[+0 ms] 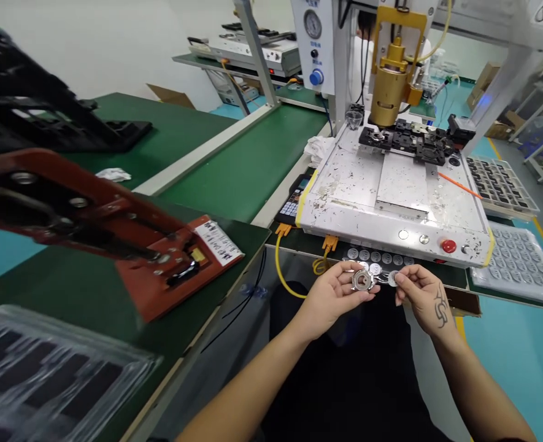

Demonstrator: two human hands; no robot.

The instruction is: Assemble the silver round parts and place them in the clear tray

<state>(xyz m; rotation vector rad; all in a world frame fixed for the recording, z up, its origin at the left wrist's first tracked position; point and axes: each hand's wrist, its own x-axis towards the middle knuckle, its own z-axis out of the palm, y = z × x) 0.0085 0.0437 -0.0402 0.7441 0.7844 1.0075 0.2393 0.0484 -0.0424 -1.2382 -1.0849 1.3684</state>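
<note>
Between the fingers of my left hand (329, 298) is a silver ring-shaped metal part (362, 280), which looks like a watch case with a round opening. My right hand (421, 294) pinches a small round pale disc (392, 279) just to the right of it. A thin shiny piece (381, 278) spans the gap from the ring to the disc; I cannot tell whether they are joined. Both hands are over my lap, at the front edge of the bench. Just behind them, several round silver discs (375, 255) lie in rows under the machine's front edge.
A white machine base (354, 209) carries a black fixture (404, 141) below a gold dispensing head (388, 92). Its red button (448, 246) faces me. Right are a disc tray (515, 258) and a parts tray (501, 184). Left are a red-brown press (156, 270) and a plastic-wrapped tray (59, 374).
</note>
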